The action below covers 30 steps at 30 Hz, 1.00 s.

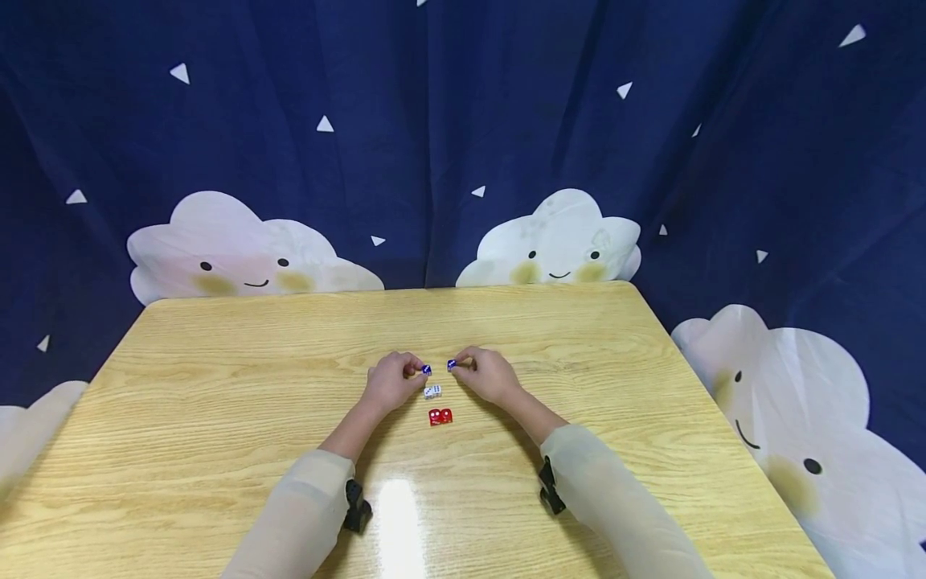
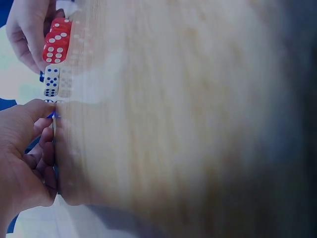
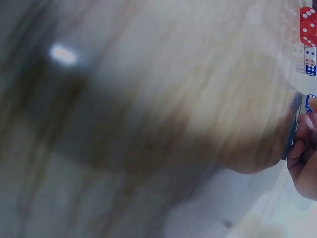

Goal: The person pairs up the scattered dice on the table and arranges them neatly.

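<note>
Between thumb and fingertips, my left hand [image 1: 391, 381] pinches a blue die [image 1: 427, 370] low over the table. Just across a small gap, my right hand [image 1: 495, 377] pinches another blue die [image 1: 452, 365]. Nearer me lies a pair of white dice [image 1: 432, 392], side by side. Closer still sit two red dice [image 1: 440, 416], also side by side. In the left wrist view the thumb covers most of its blue die, beside the white dice [image 2: 51, 82]. The right wrist view catches the right hand's blue die [image 3: 310, 101] at its edge.
The wooden table [image 1: 239, 386] has a glossy top that reflects a bright light near its front. A dark blue curtain [image 1: 427, 145] with cloud and triangle prints hangs behind and around it. Black wrist cameras [image 1: 357, 507] sit at both sleeves.
</note>
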Available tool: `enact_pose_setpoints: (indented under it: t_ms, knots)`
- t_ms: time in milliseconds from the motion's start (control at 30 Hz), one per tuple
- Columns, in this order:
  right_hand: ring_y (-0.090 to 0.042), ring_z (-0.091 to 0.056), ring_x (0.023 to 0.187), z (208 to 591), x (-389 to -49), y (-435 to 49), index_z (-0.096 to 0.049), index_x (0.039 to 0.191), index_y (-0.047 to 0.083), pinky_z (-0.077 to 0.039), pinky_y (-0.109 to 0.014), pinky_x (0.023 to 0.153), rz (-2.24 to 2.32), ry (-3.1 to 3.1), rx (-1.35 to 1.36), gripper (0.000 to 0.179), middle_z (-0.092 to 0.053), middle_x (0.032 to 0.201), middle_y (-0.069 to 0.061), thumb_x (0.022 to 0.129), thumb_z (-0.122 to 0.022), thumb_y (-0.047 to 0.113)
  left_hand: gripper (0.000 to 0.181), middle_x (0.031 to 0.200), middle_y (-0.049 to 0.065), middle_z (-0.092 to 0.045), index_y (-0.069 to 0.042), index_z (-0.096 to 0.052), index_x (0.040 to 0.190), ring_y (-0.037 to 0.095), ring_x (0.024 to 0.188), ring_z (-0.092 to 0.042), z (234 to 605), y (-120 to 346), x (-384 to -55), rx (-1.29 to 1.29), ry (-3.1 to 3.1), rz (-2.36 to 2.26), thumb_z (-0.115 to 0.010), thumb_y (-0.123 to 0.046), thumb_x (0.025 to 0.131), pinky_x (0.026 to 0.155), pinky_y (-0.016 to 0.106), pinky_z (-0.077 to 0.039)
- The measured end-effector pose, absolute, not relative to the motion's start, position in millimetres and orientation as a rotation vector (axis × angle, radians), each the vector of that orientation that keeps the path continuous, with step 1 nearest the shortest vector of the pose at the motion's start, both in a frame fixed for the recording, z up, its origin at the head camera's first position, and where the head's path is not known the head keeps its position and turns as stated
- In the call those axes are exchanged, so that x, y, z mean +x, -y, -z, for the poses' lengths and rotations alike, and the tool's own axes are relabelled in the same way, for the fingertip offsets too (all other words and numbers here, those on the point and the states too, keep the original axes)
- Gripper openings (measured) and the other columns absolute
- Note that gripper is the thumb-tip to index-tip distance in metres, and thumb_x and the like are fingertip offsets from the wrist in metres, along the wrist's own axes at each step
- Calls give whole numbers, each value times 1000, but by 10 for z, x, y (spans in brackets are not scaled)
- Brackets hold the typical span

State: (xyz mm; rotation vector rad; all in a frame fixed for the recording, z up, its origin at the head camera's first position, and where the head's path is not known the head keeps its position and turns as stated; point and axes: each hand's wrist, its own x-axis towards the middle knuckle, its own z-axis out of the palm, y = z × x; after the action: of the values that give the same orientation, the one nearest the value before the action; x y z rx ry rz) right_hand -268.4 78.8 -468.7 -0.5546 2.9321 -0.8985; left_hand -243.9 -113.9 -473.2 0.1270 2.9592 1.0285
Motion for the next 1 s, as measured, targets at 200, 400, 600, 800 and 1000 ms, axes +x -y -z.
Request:
enact_pose_setpoints:
  t_ms: [200, 400, 600, 800, 1000]
  knots:
    - [-7, -45, 51, 4674, -2677, -759, -63, 99, 18, -36, -23, 47, 895, -2918, -553, 24, -54, 60, 6, 81, -59, 34, 19, 83, -3, -55, -17, -64, 92, 12, 77, -49, 4751, 1139, -2448, 123, -2953, -1015, -64, -30, 77, 66, 29, -28]
    - [-7, -44, 49, 4673, -2684, -727, -64, 98, 18, -34, -23, 46, 876, -2937, -576, 24, -53, 58, 7, 81, -59, 35, 20, 83, -2, -55, -17, -64, 92, 12, 77, -49, 4740, 1141, -2443, 124, -2958, -1016, -64, -30, 78, 66, 28, -28]
    - [-7, -44, 50, 4683, -2681, -693, -64, 97, 18, -34, -22, 46, 872, -2942, -601, 24, -53, 59, 7, 81, -59, 35, 20, 83, -2, -55, -17, -65, 92, 13, 77, -50, 4734, 1143, -2441, 130, -2961, -1018, -65, -30, 77, 66, 29, -28]
    - [-7, -43, 49, 4678, -2682, -672, -64, 97, 19, -33, -22, 45, 854, -2942, -609, 22, -52, 58, 7, 82, -58, 34, 20, 83, -2, -56, -16, -64, 92, 13, 77, -50, 4737, 1144, -2445, 137, -2963, -1027, -65, -30, 77, 66, 30, -29]
    - [-6, -42, 48, 4674, -2688, -652, -64, 99, 19, -32, -22, 44, 845, -2929, -610, 22, -52, 58, 7, 82, -58, 33, 20, 83, -1, -55, -16, -64, 92, 13, 77, -50, 4736, 1152, -2442, 143, -2958, -1033, -64, -30, 77, 66, 30, -28]
